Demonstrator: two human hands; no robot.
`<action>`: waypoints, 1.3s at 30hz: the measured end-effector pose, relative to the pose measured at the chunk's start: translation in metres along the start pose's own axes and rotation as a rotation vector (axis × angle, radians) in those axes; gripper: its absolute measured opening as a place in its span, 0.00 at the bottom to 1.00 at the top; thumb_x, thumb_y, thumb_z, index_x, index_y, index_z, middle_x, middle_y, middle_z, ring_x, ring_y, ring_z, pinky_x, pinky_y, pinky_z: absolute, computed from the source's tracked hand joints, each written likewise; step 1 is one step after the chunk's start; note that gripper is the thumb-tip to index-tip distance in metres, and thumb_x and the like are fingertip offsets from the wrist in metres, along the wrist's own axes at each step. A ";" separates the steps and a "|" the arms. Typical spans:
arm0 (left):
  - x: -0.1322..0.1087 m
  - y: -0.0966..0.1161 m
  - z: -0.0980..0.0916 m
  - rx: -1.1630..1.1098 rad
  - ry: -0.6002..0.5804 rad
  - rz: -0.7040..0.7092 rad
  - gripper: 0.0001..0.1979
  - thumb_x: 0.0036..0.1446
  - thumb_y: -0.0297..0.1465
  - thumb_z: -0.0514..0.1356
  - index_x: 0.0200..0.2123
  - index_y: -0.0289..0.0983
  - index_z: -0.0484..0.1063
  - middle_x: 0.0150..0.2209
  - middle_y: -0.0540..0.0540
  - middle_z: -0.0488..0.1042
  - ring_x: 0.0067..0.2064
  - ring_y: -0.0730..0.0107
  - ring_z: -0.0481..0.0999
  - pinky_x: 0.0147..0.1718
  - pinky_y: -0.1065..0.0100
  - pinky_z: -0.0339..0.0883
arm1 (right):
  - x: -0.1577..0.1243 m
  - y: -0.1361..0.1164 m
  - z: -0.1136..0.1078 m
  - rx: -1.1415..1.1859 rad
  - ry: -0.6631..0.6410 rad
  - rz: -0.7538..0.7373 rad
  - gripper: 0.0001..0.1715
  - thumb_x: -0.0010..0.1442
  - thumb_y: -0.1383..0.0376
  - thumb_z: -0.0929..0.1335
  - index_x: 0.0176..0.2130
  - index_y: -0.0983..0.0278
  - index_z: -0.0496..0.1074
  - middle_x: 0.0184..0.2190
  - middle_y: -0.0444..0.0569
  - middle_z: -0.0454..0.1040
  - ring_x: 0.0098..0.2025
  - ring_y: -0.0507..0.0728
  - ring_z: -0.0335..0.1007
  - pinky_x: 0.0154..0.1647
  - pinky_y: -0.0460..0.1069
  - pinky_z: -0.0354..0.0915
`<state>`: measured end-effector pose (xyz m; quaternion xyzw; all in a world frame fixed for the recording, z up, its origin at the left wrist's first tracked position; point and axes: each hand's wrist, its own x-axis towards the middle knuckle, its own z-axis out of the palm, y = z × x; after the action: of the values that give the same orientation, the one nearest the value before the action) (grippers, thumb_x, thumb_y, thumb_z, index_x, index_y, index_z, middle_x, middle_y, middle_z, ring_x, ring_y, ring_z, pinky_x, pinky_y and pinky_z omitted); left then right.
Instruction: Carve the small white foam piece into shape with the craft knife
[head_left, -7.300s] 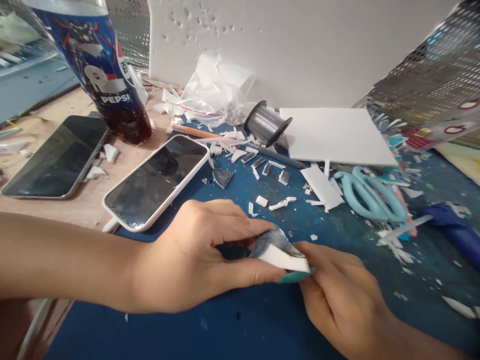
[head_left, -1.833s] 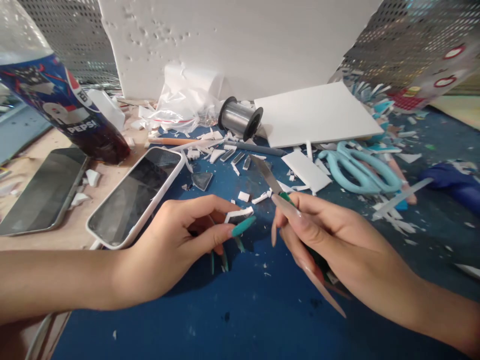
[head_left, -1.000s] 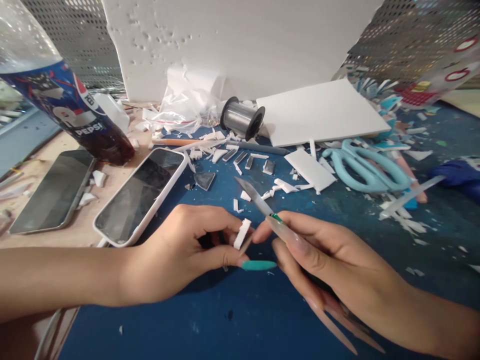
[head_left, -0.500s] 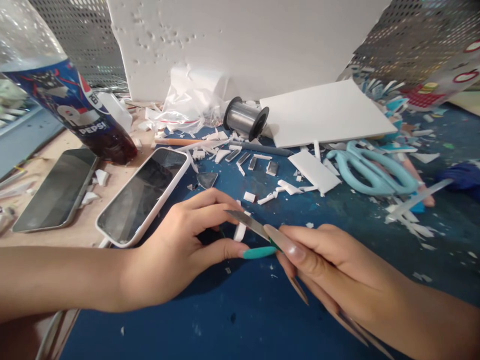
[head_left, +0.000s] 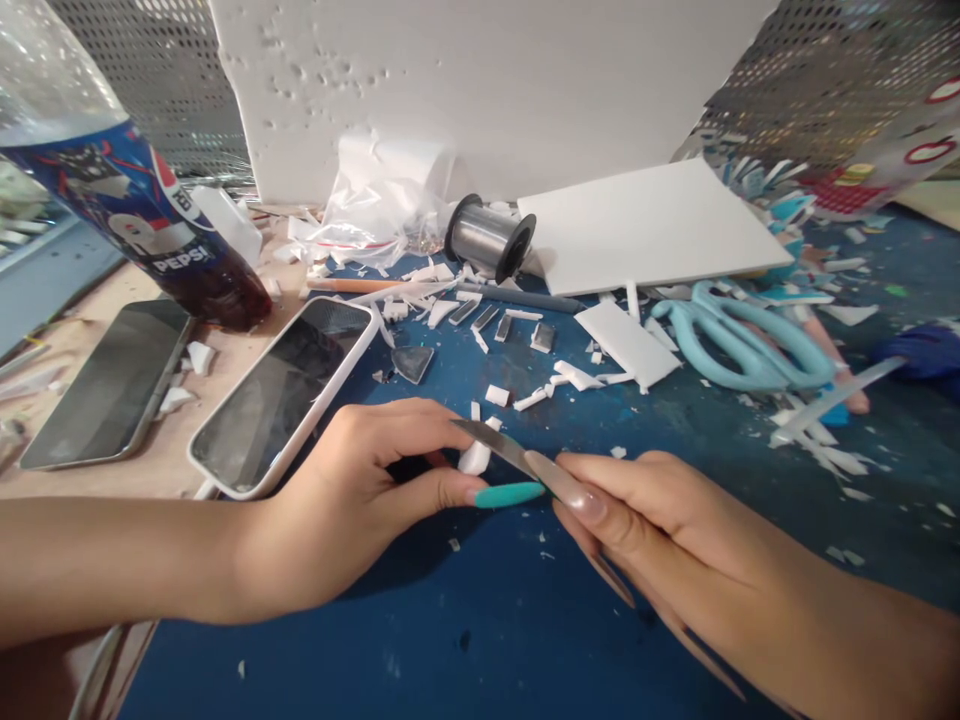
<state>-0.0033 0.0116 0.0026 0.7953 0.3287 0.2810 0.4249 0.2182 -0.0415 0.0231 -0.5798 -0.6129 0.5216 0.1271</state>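
In my right hand (head_left: 652, 530) a thin, flat metal blade (head_left: 495, 443) is pinched between thumb and fingers, its pointed end toward the left. My left hand (head_left: 397, 470) is curled close by, fingers behind the blade and the thumb with its long teal nail below it. What the left fingertips grip is hidden behind the blade and nails. A white scrap (head_left: 474, 458) shows in the gap between left thumb and fingers; whether it is held or lies on the mat, I cannot tell. Beneath both hands is a blue mat (head_left: 420, 640).
Two phones (head_left: 285, 400) and a Pepsi bottle (head_left: 161, 230) stand left. Behind are a wire spool (head_left: 489, 238), a plastic bag (head_left: 382, 205), a pencil (head_left: 352, 286) and white boards (head_left: 652, 225). Light-blue scissors (head_left: 750, 340) lie right among white scraps (head_left: 577, 375).
The left index finger has dropped slightly and the left thumb has shifted a little left. The white scrap in the gap looks differently angled. The right hand keeps its hold on the blade.
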 end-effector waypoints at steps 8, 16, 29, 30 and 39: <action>-0.002 0.000 0.000 -0.033 0.014 -0.011 0.07 0.62 0.29 0.62 0.34 0.33 0.79 0.35 0.46 0.77 0.35 0.72 0.75 0.35 0.75 0.68 | 0.000 -0.002 0.003 -0.097 0.104 -0.076 0.35 0.67 0.41 0.55 0.21 0.61 0.59 0.15 0.42 0.61 0.18 0.49 0.55 0.22 0.48 0.51; 0.000 0.001 0.000 -0.043 -0.039 0.008 0.09 0.63 0.27 0.61 0.39 0.30 0.81 0.35 0.44 0.76 0.35 0.72 0.75 0.35 0.76 0.67 | -0.002 -0.001 0.003 -0.089 0.089 -0.025 0.34 0.67 0.40 0.56 0.22 0.61 0.59 0.16 0.41 0.60 0.19 0.50 0.53 0.23 0.48 0.51; 0.000 -0.002 0.001 -0.079 -0.086 0.020 0.10 0.64 0.28 0.60 0.36 0.30 0.81 0.37 0.42 0.76 0.38 0.70 0.77 0.37 0.75 0.68 | -0.001 -0.003 0.003 -0.025 0.028 -0.006 0.35 0.66 0.39 0.57 0.22 0.62 0.57 0.17 0.41 0.58 0.21 0.50 0.53 0.23 0.47 0.49; 0.000 -0.002 0.001 -0.078 -0.090 0.025 0.10 0.64 0.28 0.60 0.35 0.30 0.81 0.37 0.42 0.76 0.39 0.69 0.77 0.37 0.74 0.68 | 0.000 -0.003 0.003 -0.013 0.015 -0.006 0.34 0.66 0.40 0.57 0.22 0.62 0.57 0.17 0.41 0.58 0.21 0.50 0.53 0.23 0.47 0.49; 0.001 -0.004 0.003 -0.080 -0.082 0.041 0.11 0.64 0.29 0.60 0.36 0.30 0.82 0.37 0.43 0.78 0.38 0.72 0.78 0.38 0.78 0.68 | 0.006 0.008 -0.001 -0.015 -0.109 -0.100 0.35 0.67 0.40 0.53 0.23 0.62 0.57 0.15 0.39 0.58 0.18 0.47 0.52 0.20 0.45 0.49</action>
<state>-0.0020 0.0128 -0.0018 0.7949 0.2832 0.2699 0.4638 0.2219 -0.0376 0.0149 -0.5201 -0.6511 0.5407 0.1149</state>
